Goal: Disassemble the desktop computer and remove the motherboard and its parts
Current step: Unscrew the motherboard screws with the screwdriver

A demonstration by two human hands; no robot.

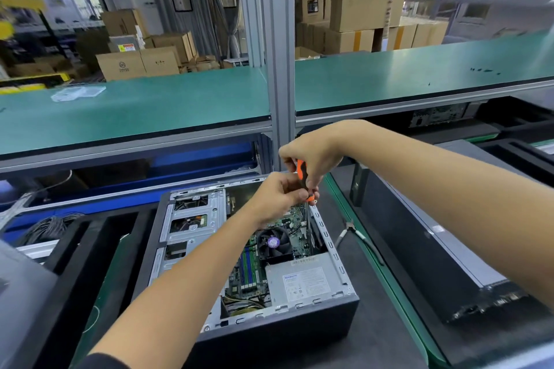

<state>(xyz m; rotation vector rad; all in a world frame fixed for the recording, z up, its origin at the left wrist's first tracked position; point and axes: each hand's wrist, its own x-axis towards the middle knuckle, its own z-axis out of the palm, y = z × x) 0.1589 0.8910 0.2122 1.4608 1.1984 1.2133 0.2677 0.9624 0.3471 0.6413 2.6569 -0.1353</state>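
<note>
The desktop computer (248, 272) is lying on its side on the tabletop (386, 335) with the side panel off, exposing the interior. The green motherboard (248, 275) is sitting flat inside, carrying a black cooler fan (274, 244). A grey power supply (302, 280) is occupying the near right corner. Silver drive bays (189, 219) are lining the left side.

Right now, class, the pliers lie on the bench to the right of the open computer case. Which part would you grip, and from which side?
Probably the handles, from above and from the right. The pliers lie flat on the dark mat, the short nose towards the computer case, the long legs splayed away from it, so there is open room on that side.
</note>
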